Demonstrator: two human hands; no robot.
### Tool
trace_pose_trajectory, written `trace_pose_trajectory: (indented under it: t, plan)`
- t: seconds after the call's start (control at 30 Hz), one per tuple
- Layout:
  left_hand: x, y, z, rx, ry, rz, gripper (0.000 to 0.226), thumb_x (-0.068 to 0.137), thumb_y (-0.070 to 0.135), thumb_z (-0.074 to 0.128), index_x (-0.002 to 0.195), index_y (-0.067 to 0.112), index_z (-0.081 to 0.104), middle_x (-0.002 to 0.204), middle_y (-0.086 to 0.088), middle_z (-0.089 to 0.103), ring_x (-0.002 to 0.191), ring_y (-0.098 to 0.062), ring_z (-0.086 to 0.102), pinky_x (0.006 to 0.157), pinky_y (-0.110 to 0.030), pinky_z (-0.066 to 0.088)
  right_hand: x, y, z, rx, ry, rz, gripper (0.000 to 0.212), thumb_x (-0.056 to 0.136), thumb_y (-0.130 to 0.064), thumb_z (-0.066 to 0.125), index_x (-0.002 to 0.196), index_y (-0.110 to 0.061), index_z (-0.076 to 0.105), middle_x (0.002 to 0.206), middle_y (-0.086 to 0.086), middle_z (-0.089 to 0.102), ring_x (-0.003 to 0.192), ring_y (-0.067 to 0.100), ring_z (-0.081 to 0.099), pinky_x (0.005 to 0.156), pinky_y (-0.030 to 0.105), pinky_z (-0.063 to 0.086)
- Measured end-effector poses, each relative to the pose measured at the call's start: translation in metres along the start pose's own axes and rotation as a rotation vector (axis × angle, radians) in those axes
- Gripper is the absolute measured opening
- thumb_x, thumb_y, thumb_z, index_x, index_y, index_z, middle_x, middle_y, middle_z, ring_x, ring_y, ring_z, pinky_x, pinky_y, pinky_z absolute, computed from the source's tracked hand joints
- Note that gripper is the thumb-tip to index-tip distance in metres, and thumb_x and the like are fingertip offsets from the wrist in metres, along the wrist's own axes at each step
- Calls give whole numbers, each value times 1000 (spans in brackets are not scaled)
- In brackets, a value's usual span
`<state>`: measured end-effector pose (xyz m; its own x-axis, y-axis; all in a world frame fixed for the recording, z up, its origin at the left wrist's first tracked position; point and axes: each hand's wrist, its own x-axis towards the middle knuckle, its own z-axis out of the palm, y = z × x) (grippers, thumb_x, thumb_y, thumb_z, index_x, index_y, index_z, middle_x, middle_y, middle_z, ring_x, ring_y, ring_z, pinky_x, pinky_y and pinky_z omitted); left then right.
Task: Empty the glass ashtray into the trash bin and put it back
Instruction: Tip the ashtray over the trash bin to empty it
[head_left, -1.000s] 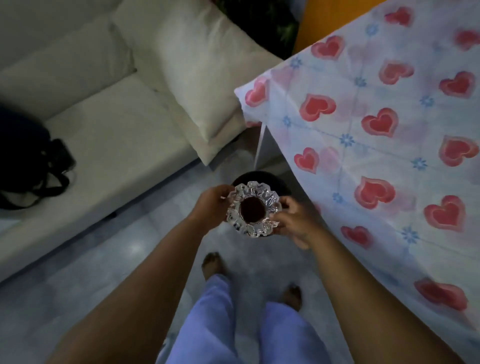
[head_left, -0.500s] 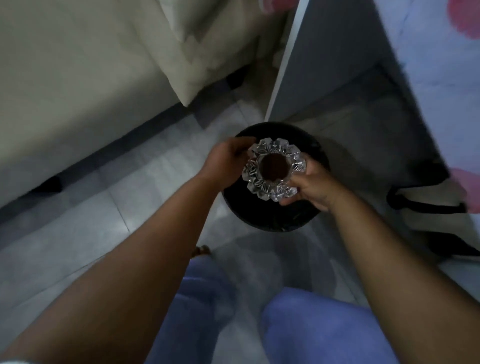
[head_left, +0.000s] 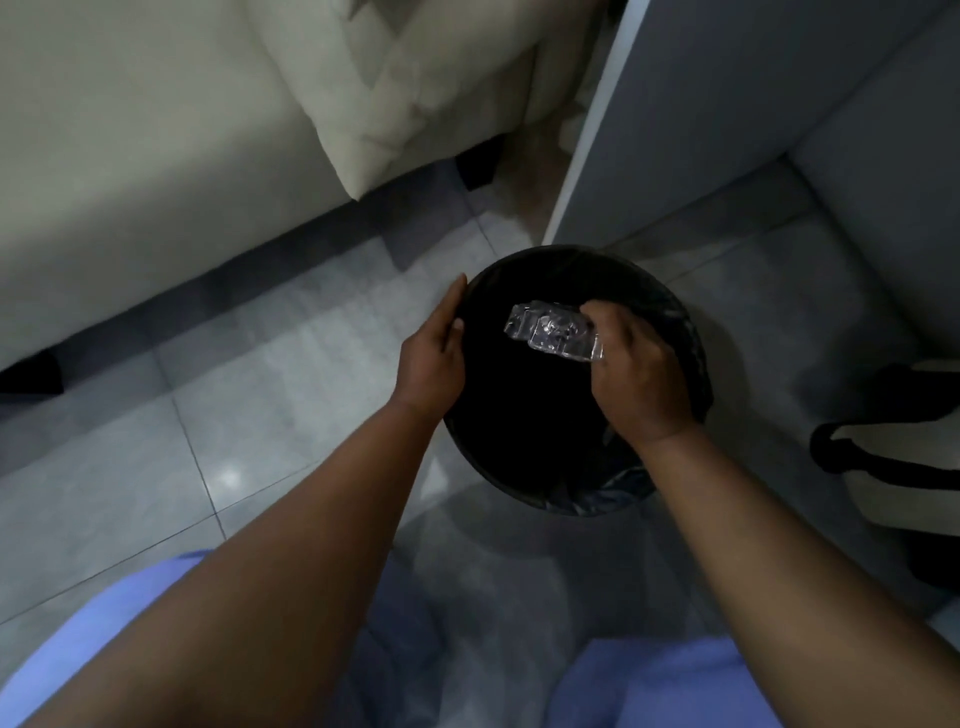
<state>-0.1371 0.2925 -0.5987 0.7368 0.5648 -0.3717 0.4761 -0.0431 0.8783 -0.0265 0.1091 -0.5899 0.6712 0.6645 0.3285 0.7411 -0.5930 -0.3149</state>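
A round black trash bin (head_left: 519, 467) with a dark liner stands on the tiled floor below me. My right hand (head_left: 636, 374) grips the cut-glass ashtray (head_left: 550, 332) over the bin's mouth, tipped on its side so its edge faces me. My left hand (head_left: 434, 353) rests flat against the bin's left rim, fingers straight, holding nothing. The bin's inside is too dark to see into.
A cream sofa (head_left: 156, 156) with a hanging cushion (head_left: 405, 93) lies to the upper left. A white table leg and grey panel (head_left: 727, 119) rise behind the bin. A white bag with black straps (head_left: 893, 457) sits on the floor at right.
My left hand has let go of the ashtray and moved to the bin's rim. My right hand alone now holds the ashtray, turned from upright to tipped. The view has closed in on the bin.
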Motion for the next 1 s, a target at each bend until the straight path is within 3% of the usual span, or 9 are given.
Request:
trace_pose_trajectory:
  t: [0.13,0.3,0.43,0.57,0.67,0.8,0.93,1.0]
  plan:
    - [9,3,6,-70,7,1,45,102,19,41,144,35,43,149,5,50,139,-11,43,119,-29,32,-1,9,6,-10,6,-86,36,82,6,52,116,-3,59,115,18,69,101,38,66,85,39,56]
    - [19,10,14,-117,16,4,45,102,18,39,145,31,44,151,3,47,136,-8,41,116,-26,31,1,7,20,-24,-150,-116,32,85,-7,44,115,-9,56,109,17,69,93,39,67,70,45,61]
    - [20,10,19,-186,9,-3,45,102,16,37,145,28,44,151,2,47,139,-11,42,116,-26,33,-8,-4,31,-79,-198,-359,28,90,-10,50,117,-12,57,113,14,70,98,34,68,69,42,61]
    - [22,12,21,-177,4,-3,45,103,16,38,145,27,43,151,2,47,138,-11,42,114,-25,33,-1,3,32,-130,-156,-258,28,90,-11,51,117,-12,58,113,13,70,97,33,68,64,41,61]
    - [23,12,21,-173,18,-8,45,102,16,38,145,28,44,150,2,48,137,-10,43,112,-23,35,-4,-2,38,-157,-145,-388,24,89,-10,54,112,-13,60,106,11,71,91,31,69,58,39,60]
    - [24,14,19,-175,34,-14,45,102,16,38,145,27,44,150,2,48,137,-10,42,115,-25,34,3,4,36,-125,-132,-256,28,90,-12,48,117,-10,57,112,14,70,95,35,68,62,41,61]
    - [24,12,20,-150,29,-14,44,103,17,37,144,30,44,151,1,47,138,-12,42,115,-27,35,-6,1,39,-87,-208,-379,29,91,-10,47,119,-11,56,111,14,69,95,35,68,65,42,61]
    - [23,10,18,-119,31,-1,45,102,18,37,144,32,44,150,1,48,139,-13,42,115,-27,34,-5,6,33,-33,-258,-302,35,87,-7,46,120,-10,55,110,17,68,93,38,67,69,44,60]
